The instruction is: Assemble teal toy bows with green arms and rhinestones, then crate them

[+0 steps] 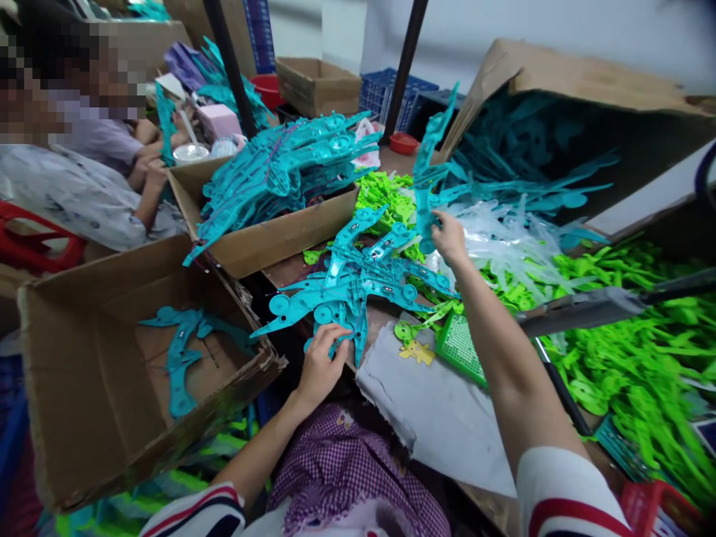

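My right hand (pixel 449 235) is closed on the lower end of a teal plastic part (pixel 429 153), long and branching, raised upright above the bench. My left hand (pixel 324 365) has its fingers and thumb curled round the near end of another teal plastic part (pixel 335 317) at the front of a loose heap. That heap of teal parts (pixel 363 265), with round bosses and small metal bits, lies between my hands. Below my right forearm is a green mesh basket (pixel 463 347), beside a grey cloth (pixel 417 388) on the bench.
A cardboard box (pixel 83 380) at left holds a few teal parts. Behind it, another carton (pixel 285 239) is piled high with them. Bright green parts (pixel 615 335) and translucent white parts (pixel 503 239) cover the right side, before a large carton (pixel 587 82). Two people (pixel 72 171) sit at far left.
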{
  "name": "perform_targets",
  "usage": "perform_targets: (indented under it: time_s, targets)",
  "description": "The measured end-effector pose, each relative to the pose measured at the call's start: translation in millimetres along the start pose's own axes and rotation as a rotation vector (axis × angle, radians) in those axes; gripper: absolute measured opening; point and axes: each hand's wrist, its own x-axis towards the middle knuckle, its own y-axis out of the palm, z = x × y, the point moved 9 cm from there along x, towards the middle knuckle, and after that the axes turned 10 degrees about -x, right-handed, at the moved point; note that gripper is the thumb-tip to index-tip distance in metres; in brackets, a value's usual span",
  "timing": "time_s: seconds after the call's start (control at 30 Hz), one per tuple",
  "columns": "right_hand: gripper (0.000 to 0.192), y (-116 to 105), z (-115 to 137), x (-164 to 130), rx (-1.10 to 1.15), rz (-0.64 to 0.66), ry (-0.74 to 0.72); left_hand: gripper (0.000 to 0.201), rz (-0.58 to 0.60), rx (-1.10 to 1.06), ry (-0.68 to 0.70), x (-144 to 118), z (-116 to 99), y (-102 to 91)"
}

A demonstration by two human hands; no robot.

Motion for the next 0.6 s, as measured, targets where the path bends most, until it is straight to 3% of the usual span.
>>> perform_targets:
  time_s: [0.07,0.17,0.27,0.43,0.53,0.6]
  targets:
    - [0.047,7.4,8.8,-6.7,-0.003,0.022,-0.013,0.016,0.034,0.018,0.053,16.6,-10.0,0.2]
    - [0.047,-4.7,10.9,-8.3,0.076,-0.147,0.019,0.017,0.054,0.029,0.124,39.6,-25.1,-0.6]
    - [0.049,-31.9,13.2,-4.8,0.136,-0.332,0.010,0.017,0.014,0.028,0.155,60.1,-33.0,-4.4]
    - [0.051,-93.3,52.1,1.0,0.264,-0.409,-0.112,0.016,-0.038,-0.042,0.167,86.7,-37.8,-1.8]
    - [0.052,-136.9,85.3,-27.1,0.322,-0.484,-0.171,0.017,-0.062,-0.105,0.154,88.6,-39.8,3.0]
    - [0.052,-149.7,102.5,-63.1,0.301,-0.447,-0.170,0.018,-0.080,-0.158,0.120,83.4,-39.4,7.1]
